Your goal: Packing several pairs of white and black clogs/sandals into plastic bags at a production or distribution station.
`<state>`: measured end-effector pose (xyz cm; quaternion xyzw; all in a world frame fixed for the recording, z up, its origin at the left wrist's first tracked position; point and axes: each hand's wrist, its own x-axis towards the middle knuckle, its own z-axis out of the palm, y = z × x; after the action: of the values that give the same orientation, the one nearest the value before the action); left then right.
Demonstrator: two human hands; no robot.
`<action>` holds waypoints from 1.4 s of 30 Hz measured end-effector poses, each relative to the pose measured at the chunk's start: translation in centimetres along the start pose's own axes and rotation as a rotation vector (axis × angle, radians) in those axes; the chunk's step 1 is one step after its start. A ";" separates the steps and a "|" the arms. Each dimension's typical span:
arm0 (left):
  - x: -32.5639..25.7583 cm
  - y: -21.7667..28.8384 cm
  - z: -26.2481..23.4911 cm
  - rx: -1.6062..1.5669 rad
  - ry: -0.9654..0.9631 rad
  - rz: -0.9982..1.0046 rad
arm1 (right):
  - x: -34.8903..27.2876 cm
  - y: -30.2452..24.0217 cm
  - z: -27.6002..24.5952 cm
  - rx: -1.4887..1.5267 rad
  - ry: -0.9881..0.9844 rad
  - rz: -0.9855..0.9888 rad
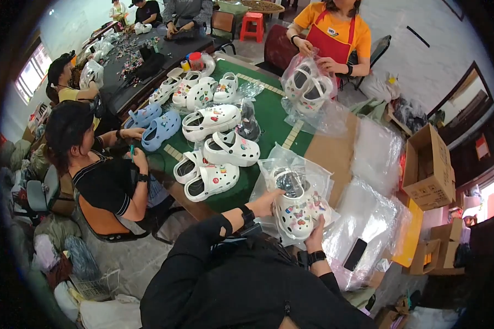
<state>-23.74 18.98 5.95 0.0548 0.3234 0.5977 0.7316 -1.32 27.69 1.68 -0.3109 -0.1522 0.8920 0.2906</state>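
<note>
A pair of white clogs (300,215) covered in colourful charms is between my hands at the near edge of the table. My left hand (264,203) is closed on the pair's left side, near a heel opening. Wrapped round the toe end on the right is my right hand (315,237). A clear plastic bag (321,178) spreads around and behind the pair; whether the clogs are fully inside it I cannot tell. Further left on the green table (244,189) lie several white clogs (231,148) with charms and a pair of light blue clogs (161,131).
Stacked clear bags (376,153) and a black phone (355,254) lie at my right, near an open cardboard box (430,167). Across the table, a person in a red apron (333,44) holds bagged clogs (307,88). Another person (104,164) sits at the left.
</note>
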 end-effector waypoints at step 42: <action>-3.2 -7.9 -13.5 2.436 -0.034 0.028 | 4.3 -5.0 0.3 -0.187 0.258 -0.360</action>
<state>-24.63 9.73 -6.99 0.7167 0.6624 -0.0897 0.1990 -2.18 34.26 2.19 -0.4156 -0.2487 0.7607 0.4321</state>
